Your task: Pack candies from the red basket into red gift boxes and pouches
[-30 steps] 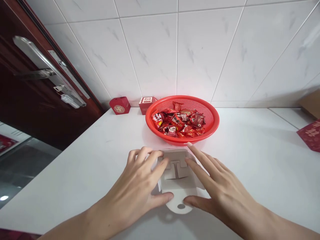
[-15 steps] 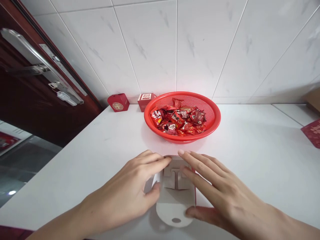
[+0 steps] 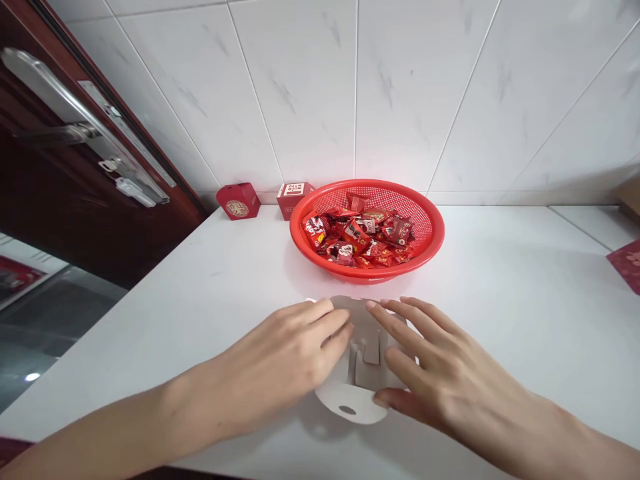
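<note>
Left hand (image 3: 300,347) is reaching over the left side of an open paperboard gift box (image 3: 367,377), fingers curling down inside; can't tell if they're pinching anything, tips partly hidden. Right hand (image 3: 435,367) is staying loose, fingers spreading along the box's right side, thumb touching near the round-ended flap, not closing on it. Box is sitting on the white countertop (image 3: 525,280) between both hands, pale inside facing up, bottom flaps showing, flap with oval hole pointing toward the person. Red plastic colander (image 3: 429,230) is standing just beyond, holding wrapped candies (image 3: 367,233). Red box with gold emblem (image 3: 239,201) and red box with white-printed top (image 3: 294,199) are standing left of it by the tiled wall (image 3: 400,87). Keys (image 3: 134,191) are hanging from the dark red door (image 3: 60,207), far left.
</note>
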The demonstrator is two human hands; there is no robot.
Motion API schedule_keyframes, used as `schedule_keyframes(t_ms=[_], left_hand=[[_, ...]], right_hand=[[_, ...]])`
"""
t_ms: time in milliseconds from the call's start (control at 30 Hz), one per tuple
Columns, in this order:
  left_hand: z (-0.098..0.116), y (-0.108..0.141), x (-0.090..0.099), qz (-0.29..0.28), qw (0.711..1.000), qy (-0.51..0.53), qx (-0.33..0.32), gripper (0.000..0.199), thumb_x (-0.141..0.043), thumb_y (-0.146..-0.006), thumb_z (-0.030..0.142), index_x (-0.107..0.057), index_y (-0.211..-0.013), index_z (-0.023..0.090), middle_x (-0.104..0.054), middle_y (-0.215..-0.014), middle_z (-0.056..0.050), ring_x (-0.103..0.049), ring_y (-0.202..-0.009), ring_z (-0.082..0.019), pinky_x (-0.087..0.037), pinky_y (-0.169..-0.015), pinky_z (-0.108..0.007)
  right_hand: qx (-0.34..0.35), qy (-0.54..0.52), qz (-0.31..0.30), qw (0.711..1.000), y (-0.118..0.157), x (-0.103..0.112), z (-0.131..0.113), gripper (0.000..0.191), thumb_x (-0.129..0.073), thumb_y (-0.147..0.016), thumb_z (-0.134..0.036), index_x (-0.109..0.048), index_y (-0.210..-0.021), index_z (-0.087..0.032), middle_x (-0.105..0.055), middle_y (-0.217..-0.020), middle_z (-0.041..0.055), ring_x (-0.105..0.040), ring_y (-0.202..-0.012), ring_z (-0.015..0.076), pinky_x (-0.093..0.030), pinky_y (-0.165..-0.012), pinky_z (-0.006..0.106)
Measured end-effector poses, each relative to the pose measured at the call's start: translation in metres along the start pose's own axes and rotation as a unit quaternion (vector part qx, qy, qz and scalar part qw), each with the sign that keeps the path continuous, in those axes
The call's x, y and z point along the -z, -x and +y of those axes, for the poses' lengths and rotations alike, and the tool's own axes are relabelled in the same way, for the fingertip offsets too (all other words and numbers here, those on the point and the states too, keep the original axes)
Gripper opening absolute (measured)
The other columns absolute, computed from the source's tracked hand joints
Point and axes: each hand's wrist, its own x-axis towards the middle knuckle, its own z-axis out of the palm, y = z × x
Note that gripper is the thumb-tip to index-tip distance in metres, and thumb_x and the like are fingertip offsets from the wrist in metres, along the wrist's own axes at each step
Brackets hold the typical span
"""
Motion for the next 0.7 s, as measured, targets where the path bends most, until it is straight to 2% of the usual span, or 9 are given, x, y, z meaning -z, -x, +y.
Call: schedule_keyframes(t_ms=[167, 267, 367, 433, 500, 567, 700], left_hand=[[0.008, -0.023, 0.000, -0.156, 0.987, -0.014, -0.028, 0.025, -0.057, -0.083, -0.001, -0.072, -0.094, 0.015, -0.072, -0.095, -0.009, -0.068, -0.080, -0.023, -0.048, -0.060, -0.031], [0.006, -0.041, 0.000, -0.240, 0.969, 0.050, -0.020, 0.022, -0.060, -0.080, -0.002, -0.069, -0.076, 0.017, -0.070, -0.079, -0.004, -0.065, -0.065, -0.019, -0.041, -0.051, -0.029], [0.003, -0.061, -0.001, -0.305, 0.946, 0.108, -0.003, 0.023, -0.065, -0.071, -0.004, -0.063, -0.064, 0.017, -0.065, -0.065, -0.001, -0.055, -0.049, -0.015, -0.032, -0.042, -0.028], [0.002, -0.072, -0.005, -0.336, 0.935, 0.115, 0.008, 0.022, -0.067, -0.067, -0.004, -0.062, -0.064, 0.018, -0.065, -0.064, -0.001, -0.050, -0.045, -0.014, -0.030, -0.040, -0.027], [0.002, -0.080, -0.014, -0.373, 0.922, 0.105, -0.003, 0.023, -0.068, -0.064, -0.004, -0.061, -0.061, 0.018, -0.066, -0.066, -0.002, -0.049, -0.046, -0.015, -0.035, -0.043, -0.028], [0.001, -0.082, -0.027, -0.392, 0.914, 0.104, -0.026, 0.029, -0.070, -0.061, -0.003, -0.055, -0.052, 0.020, -0.063, -0.060, -0.001, -0.050, -0.047, -0.016, -0.042, -0.051, -0.030], [-0.002, -0.075, -0.055, -0.344, 0.925, 0.150, -0.054, 0.051, -0.068, -0.050, -0.008, -0.029, -0.034, 0.021, -0.041, -0.040, 0.002, -0.051, -0.051, -0.018, -0.047, -0.065, -0.033]], right_hand=[[-0.021, -0.003, -0.011, 1.000, 0.002, -0.006, -0.003, 0.035, -0.070, -0.093, -0.045, -0.064, -0.076, -0.014, -0.068, -0.129, 0.0291, -0.066, -0.123, 0.0418, -0.061, -0.095, 0.055], [-0.033, -0.017, -0.018, 0.999, 0.004, -0.008, -0.004, 0.034, -0.074, -0.090, -0.046, -0.063, -0.078, -0.015, -0.068, -0.131, 0.0288, -0.063, -0.127, 0.0418, -0.062, -0.094, 0.053], [-0.035, -0.029, -0.024, 0.999, 0.003, -0.008, -0.006, 0.032, -0.076, -0.088, -0.044, -0.065, -0.082, -0.015, -0.067, -0.133, 0.0276, -0.063, -0.128, 0.0410, -0.062, -0.094, 0.053], [-0.034, -0.034, -0.021, 0.999, 0.002, -0.008, -0.006, 0.031, -0.077, -0.087, -0.043, -0.066, -0.084, -0.014, -0.068, -0.132, 0.0268, -0.065, -0.125, 0.0410, -0.063, -0.092, 0.052], [-0.038, -0.039, -0.021, 0.998, 0.002, -0.009, -0.006, 0.029, -0.078, -0.087, -0.040, -0.064, -0.082, -0.015, -0.068, -0.131, 0.0262, -0.065, -0.125, 0.0408, -0.063, -0.092, 0.051], [-0.041, -0.043, -0.026, 0.998, 0.003, -0.010, -0.007, 0.027, -0.077, -0.088, -0.037, -0.062, -0.080, -0.016, -0.068, -0.132, 0.0258, -0.063, -0.128, 0.0403, -0.062, -0.094, 0.051], [-0.040, -0.053, -0.030, 0.997, 0.004, -0.011, -0.007, 0.026, -0.074, -0.091, -0.037, -0.061, -0.082, -0.017, -0.067, -0.134, 0.0254, -0.061, -0.131, 0.0389, -0.061, -0.097, 0.051]])
